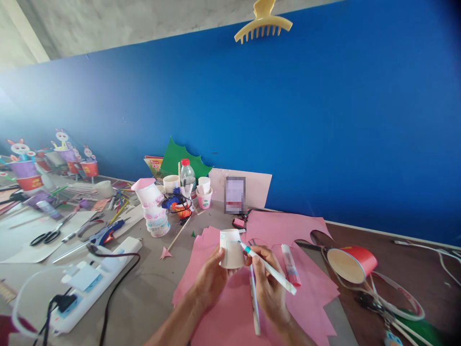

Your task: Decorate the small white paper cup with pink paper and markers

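A white paper cup [231, 251], upside down with faint teal lines on its side, is held in my left hand [210, 278]. My right hand [268, 278] grips a white marker [275, 275] whose teal tip end touches or nearly touches the cup's upper right side. Under both hands lies pink paper [216, 317] with jagged edges. A second white marker [255, 302] rests on it between my hands, and a glue stick [291, 265] with a red base lies right of my right hand.
Left of the pink paper stand stacked decorated cups [154, 211], a bottle [187, 175] and a power strip [97, 283]. Scissors [48, 235] and a glue gun [108, 232] lie farther left. A red cup [355, 264] lies on its side at the right, among cords.
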Motion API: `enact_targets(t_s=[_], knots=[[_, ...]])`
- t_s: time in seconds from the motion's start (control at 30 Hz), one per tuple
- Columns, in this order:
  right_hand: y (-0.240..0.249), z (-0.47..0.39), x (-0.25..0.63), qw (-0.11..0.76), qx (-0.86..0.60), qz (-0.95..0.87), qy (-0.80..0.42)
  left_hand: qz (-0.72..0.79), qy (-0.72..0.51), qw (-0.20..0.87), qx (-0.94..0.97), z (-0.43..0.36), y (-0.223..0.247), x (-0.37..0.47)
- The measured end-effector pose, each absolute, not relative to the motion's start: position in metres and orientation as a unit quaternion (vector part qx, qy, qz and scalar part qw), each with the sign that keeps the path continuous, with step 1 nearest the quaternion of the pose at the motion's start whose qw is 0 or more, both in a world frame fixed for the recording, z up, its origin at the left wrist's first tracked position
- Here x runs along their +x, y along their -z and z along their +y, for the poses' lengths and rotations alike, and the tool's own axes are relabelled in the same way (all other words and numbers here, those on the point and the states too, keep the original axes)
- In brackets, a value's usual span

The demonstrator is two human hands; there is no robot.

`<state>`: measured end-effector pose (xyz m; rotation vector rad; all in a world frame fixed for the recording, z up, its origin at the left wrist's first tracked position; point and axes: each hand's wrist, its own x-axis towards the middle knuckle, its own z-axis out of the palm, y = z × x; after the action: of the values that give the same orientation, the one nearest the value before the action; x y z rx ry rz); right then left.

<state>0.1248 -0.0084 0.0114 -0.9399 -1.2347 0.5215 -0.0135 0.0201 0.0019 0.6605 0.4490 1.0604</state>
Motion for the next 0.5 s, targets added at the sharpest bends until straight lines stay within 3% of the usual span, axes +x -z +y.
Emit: enact_targets(t_s=[0.5], knots=[[-0.0117, -0.0096, 0.1250, 0.676, -0.425, -0.543, -0.259, 0.197, -0.486, 0.802, 0.287, 0.0218, -0.0069, -0.0164]])
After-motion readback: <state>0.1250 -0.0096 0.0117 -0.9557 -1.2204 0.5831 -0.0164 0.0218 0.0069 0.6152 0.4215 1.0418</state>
